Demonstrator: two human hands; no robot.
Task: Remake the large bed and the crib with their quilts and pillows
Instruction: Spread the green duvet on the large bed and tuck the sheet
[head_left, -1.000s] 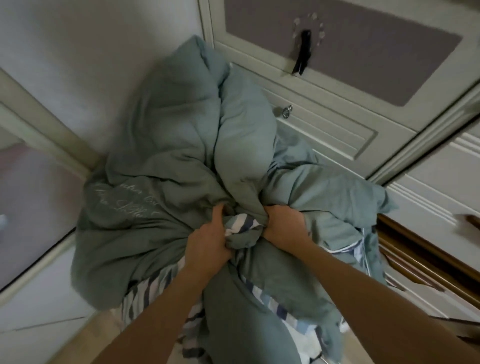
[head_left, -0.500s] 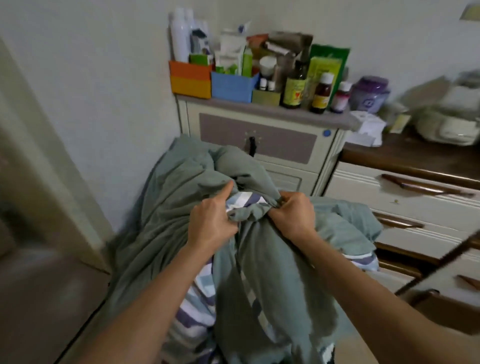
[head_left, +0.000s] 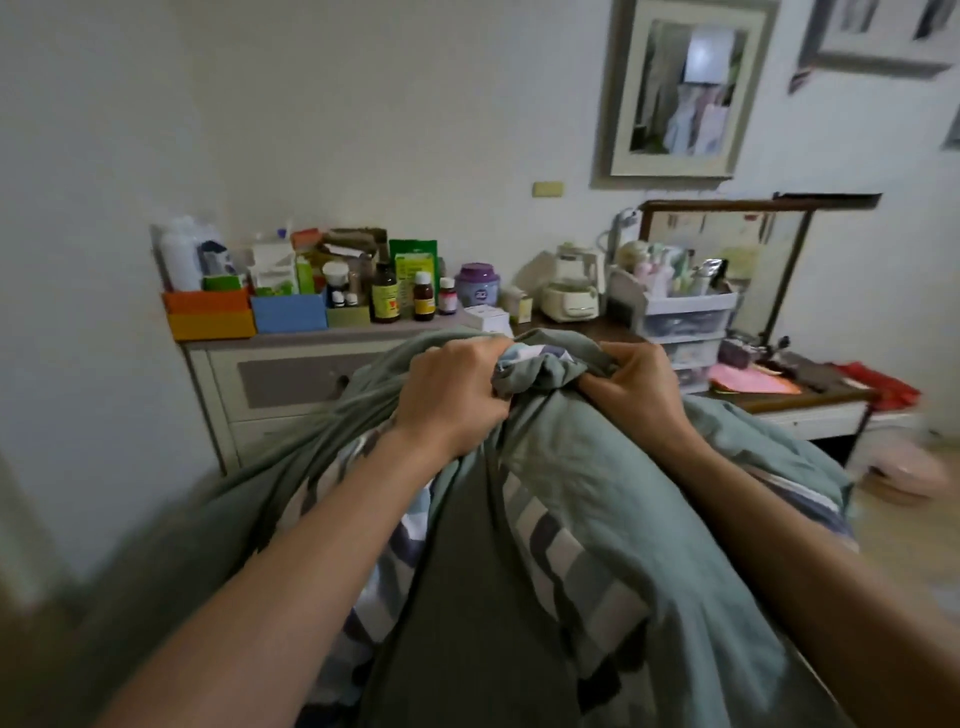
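Both fists are clenched on the bunched green quilt (head_left: 597, 519), left hand (head_left: 452, 395) beside right hand (head_left: 631, 387), lifting it chest-high. It likely goes to the bed next, unseen here. Beyond, bottles (head_left: 384, 296) crowding the cabinet (head_left: 291, 374) top's front edge could snag trailing cloth.

Quilt (head_left: 597, 519) bottom cut off; bottle labels (head_left: 385, 301) unreadable.
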